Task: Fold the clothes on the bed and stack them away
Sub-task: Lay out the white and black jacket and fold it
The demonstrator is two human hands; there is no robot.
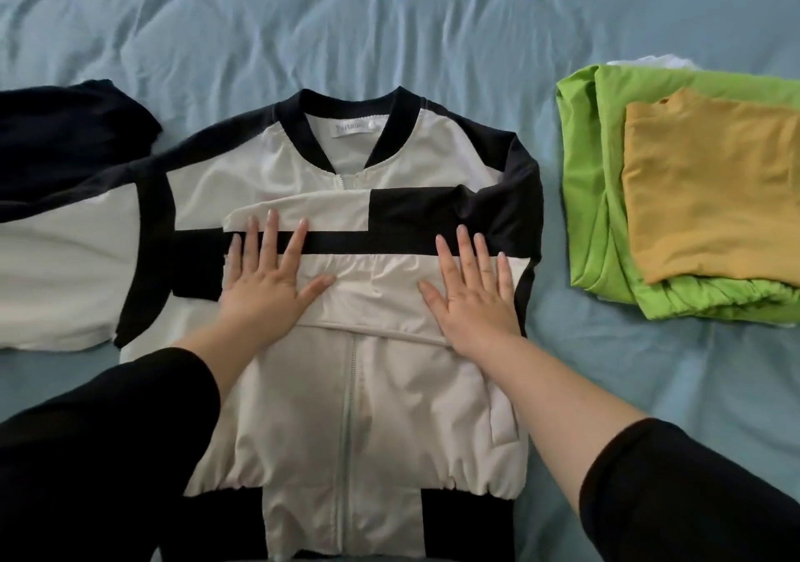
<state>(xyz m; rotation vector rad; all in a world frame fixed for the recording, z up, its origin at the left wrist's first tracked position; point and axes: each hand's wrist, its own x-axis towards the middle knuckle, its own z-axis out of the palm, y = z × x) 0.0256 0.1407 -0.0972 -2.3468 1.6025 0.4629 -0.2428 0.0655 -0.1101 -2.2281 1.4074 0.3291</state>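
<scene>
Cream-and-black fabric fills the head view: a zip-front jacket lies face up on the pale blue bedsheet, collar away from the person, hem nearest, so its long axis runs straight out from the body. One sleeve is already folded across the chest, and both hands sit flat on top of it. The left hand presses with fingers spread on the cuff end of that sleeve, left of the jacket's zip line; the right hand presses palm down, fingers fanned, right of the zip and close to the jacket's right edge. Neither hand pinches anything, they only flatten. Now the relation that matters: the other sleeve is unfolded and stretches out sideways from the jacket's left shoulder, so the left hand is clearly the nearer one to gather it and bring it across. Beyond that sleeve, left of the jacket, lies a dark garment. Right of the jacket, well apart, a folded stack waits, a mustard piece on top of a lime green one. Rumpled sheet lies open beyond the collar, so there looks to be room to work.
</scene>
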